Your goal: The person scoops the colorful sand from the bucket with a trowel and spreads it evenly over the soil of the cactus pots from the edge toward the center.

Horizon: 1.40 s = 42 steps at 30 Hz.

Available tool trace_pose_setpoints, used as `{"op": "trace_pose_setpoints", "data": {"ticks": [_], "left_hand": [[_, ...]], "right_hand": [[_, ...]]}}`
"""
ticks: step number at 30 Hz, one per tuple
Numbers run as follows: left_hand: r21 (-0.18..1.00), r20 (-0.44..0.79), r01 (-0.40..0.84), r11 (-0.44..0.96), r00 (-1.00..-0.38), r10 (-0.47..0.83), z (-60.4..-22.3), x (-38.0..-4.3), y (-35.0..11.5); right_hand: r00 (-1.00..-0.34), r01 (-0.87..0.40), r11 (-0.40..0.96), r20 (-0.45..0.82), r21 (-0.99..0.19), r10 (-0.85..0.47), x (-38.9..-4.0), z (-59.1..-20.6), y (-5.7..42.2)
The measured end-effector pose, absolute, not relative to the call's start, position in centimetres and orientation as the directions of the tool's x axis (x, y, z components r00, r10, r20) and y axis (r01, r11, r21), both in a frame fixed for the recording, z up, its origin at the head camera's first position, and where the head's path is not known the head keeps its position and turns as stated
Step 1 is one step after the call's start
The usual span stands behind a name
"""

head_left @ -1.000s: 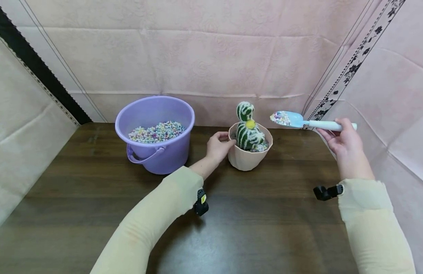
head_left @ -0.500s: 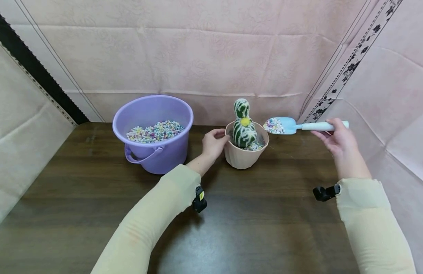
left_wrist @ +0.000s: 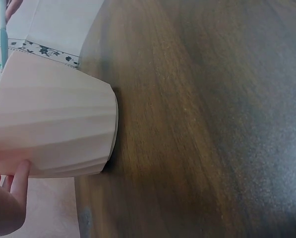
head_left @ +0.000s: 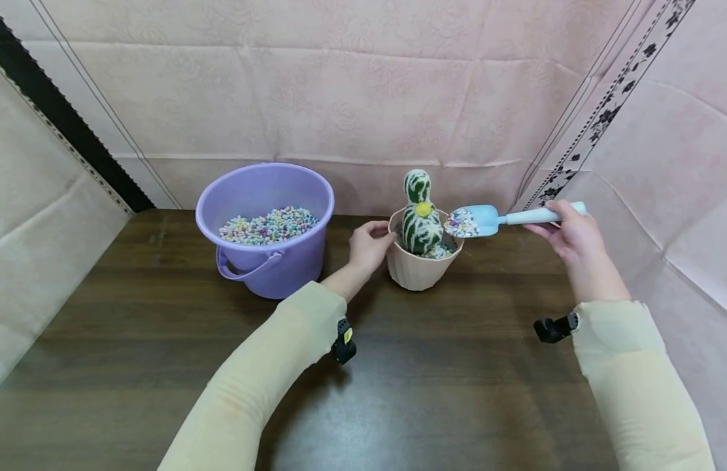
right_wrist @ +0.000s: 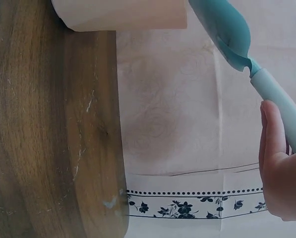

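A cream faceted flowerpot (head_left: 418, 273) stands on the table, holding a green-and-white toy cactus (head_left: 421, 230) with a yellow flower and some small pastel beads at its base. At the pot's left rim, my left hand (head_left: 366, 250) grips it with thumb and fingers; the left wrist view shows a fingertip (left_wrist: 23, 168) against the ribbed wall. My right hand (head_left: 575, 239) holds a light blue trowel (head_left: 487, 220) by its pale handle. Colourful beads (head_left: 461, 223) are heaped on the trowel's tip, which overlaps the pot's right rim. The right wrist view shows the blade's underside (right_wrist: 232, 29).
Left of the pot stands a purple bucket (head_left: 289, 271) partly filled with the same beads (head_left: 269, 227), its handle hanging at the front. Pale cloth (head_left: 352, 98) hangs behind the dark wooden table (head_left: 434, 379) and at both sides.
My right hand has moved left with the loaded trowel, bringing its tip from beside the pot to the right rim. The left hand stays at the pot.
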State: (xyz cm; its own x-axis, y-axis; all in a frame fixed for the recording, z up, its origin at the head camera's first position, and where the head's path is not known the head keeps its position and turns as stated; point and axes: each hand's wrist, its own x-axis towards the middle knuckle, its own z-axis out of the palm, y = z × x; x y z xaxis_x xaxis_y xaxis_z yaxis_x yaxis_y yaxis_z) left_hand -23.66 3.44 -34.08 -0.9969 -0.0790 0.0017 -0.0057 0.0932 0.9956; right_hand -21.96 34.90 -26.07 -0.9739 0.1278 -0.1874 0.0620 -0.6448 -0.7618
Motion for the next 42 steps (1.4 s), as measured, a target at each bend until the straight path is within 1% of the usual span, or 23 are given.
{"op": "trace_pose_setpoints", "data": {"ticks": [7, 16, 21, 25, 28, 37, 42], "left_hand": [[0.995, 0.003, -0.004, 0.100, -0.998, -0.068, -34.1, -23.7, 3.4], [0.997, -0.008, -0.013, 0.078, -0.998, -0.065, -34.1, -23.7, 3.5], [0.995, -0.006, -0.013, 0.102, -0.998, -0.064, -34.0, -23.6, 3.4], [0.994, -0.006, -0.012, 0.109, -0.998, -0.059, -34.1, -23.7, 3.4], [0.995, -0.008, -0.013, 0.102, -0.998, -0.056, -34.1, -23.7, 3.3], [0.992, -0.006, -0.012, 0.126, -0.999, -0.053, -34.0, -23.7, 3.3], [0.993, -0.006, -0.012, 0.121, -0.999, -0.052, -33.9, -23.6, 3.3]], "right_hand": [[-0.981, 0.044, -0.566, -0.144, -0.823, 0.133, -22.0, -25.7, 34.1], [-0.980, 0.016, -0.502, -0.112, -0.865, 0.162, -21.9, -25.0, 33.6], [-0.982, -0.002, -0.473, -0.088, -0.881, 0.167, -21.9, -24.6, 33.5], [-0.979, -0.011, -0.356, -0.063, -0.934, 0.195, -21.9, -24.2, 33.3], [-0.977, -0.015, -0.301, -0.049, -0.954, 0.206, -21.9, -23.9, 33.2], [-0.977, -0.071, -0.189, 0.029, -0.979, 0.212, -21.8, -22.9, 32.4], [-0.977, -0.093, -0.160, 0.059, -0.983, 0.204, -21.8, -22.3, 31.9]]}}
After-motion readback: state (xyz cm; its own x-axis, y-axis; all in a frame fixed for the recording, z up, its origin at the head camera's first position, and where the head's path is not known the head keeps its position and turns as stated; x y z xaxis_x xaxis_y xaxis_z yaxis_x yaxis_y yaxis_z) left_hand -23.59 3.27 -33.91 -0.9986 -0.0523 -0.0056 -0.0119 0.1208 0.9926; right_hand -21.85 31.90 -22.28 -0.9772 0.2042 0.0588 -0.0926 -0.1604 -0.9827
